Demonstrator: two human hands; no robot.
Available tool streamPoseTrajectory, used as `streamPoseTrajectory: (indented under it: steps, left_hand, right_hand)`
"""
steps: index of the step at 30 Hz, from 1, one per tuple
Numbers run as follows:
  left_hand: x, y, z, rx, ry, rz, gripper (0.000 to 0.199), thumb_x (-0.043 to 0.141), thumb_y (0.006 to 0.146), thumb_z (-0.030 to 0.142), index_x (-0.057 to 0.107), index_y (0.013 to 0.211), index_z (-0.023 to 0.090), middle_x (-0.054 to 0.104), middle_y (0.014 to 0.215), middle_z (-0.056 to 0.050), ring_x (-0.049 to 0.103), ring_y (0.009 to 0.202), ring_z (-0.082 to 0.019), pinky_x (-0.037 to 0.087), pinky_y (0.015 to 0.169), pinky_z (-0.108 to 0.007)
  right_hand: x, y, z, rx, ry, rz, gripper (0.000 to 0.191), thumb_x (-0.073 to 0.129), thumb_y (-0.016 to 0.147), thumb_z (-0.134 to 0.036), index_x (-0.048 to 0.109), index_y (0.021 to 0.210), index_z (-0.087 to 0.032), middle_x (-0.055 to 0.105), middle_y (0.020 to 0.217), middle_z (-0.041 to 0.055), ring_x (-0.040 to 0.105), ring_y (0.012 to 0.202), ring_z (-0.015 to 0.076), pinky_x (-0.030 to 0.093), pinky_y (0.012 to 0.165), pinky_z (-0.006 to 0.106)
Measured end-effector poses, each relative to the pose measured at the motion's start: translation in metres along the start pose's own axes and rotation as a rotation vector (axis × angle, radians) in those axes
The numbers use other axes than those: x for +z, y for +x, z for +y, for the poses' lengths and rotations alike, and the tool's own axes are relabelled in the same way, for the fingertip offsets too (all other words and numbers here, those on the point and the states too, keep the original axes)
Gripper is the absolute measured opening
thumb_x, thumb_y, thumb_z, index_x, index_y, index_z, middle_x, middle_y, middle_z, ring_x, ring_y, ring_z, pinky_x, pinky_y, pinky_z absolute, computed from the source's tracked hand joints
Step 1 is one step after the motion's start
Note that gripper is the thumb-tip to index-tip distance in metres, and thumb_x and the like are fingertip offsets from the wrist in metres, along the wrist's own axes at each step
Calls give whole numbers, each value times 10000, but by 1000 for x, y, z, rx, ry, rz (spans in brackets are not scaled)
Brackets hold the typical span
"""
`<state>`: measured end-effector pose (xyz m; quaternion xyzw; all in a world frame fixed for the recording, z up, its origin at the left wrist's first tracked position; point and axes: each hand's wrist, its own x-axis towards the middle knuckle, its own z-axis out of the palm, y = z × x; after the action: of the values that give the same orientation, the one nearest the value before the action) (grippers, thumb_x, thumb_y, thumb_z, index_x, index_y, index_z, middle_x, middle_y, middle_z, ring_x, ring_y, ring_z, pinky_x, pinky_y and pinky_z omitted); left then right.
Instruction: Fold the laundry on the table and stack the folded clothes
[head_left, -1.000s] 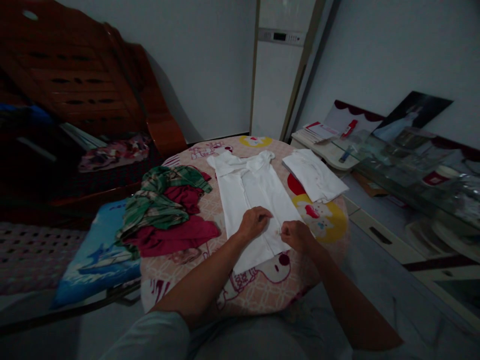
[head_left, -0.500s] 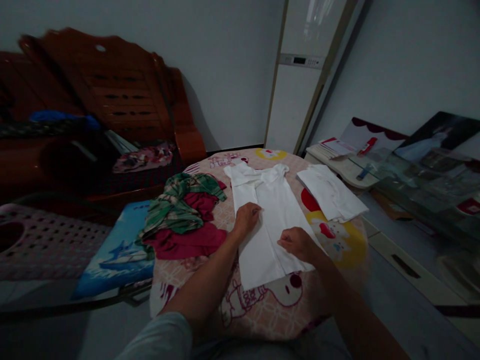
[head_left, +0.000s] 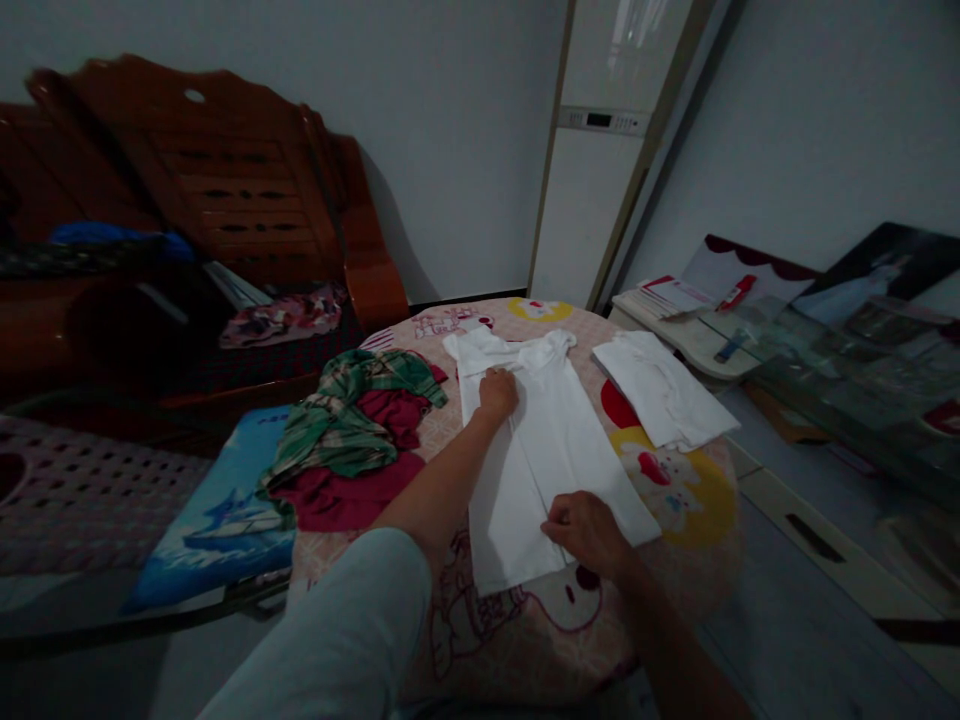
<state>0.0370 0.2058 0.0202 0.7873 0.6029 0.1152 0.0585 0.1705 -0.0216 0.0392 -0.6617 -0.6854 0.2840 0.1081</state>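
Seems to be straightening a white shirt [head_left: 551, 430] along its middle line, flat on the table [head_left: 525, 655], with a curled left hand [head_left: 499, 392] toward the upper end and a curled right hand [head_left: 589, 530] near the lower edge. Cannot tell whether pinching cloth. Calls next for light, even tension.

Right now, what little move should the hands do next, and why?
Perhaps the left hand should smooth the far end of the white garment: it looks rumpled there, while the nearer part lies flatter, and that hand is closest.
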Motion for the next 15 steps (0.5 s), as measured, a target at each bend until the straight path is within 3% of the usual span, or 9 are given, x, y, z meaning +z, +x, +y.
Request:
streamPoseTrajectory:
  steps: [4,8,12,15]
  left_hand:
    - [2,5,6,16,-4,13,339,433,877,101,635,1147,65,632,1179,-194,539,1110,-277,448,933,-359]
    - [6,-1,8,48,-15,15,360,453,913,185,610,1230,115,611,1268,-174,524,1164,-304,465,928,-395]
    - [6,-11,-1,93,-106,76,443,439,964,272,476,1401,210,507,1437,-119,470,1284,-270,416,1038,-403]
    - [5,-21,-15,145,-168,96,444,408,976,242,457,1415,189,493,1455,-130,434,1346,-239,358,1109,-390]
  right_hand:
    - [-3,1,2,10,115,-32,87,634,705,-189,674,629,-180,673,606,6,589,602,140,377,576,229]
    - [-2,1,2,-24,57,-33,84,618,687,-162,662,619,-184,658,595,0,576,593,139,370,589,235]
    - [-1,-4,0,-57,-17,-1,76,634,724,-175,648,652,-193,678,661,10,579,632,143,367,624,241]
    - [1,-8,0,-74,8,9,24,663,757,-207,653,735,-205,690,703,7,595,666,147,365,638,237]
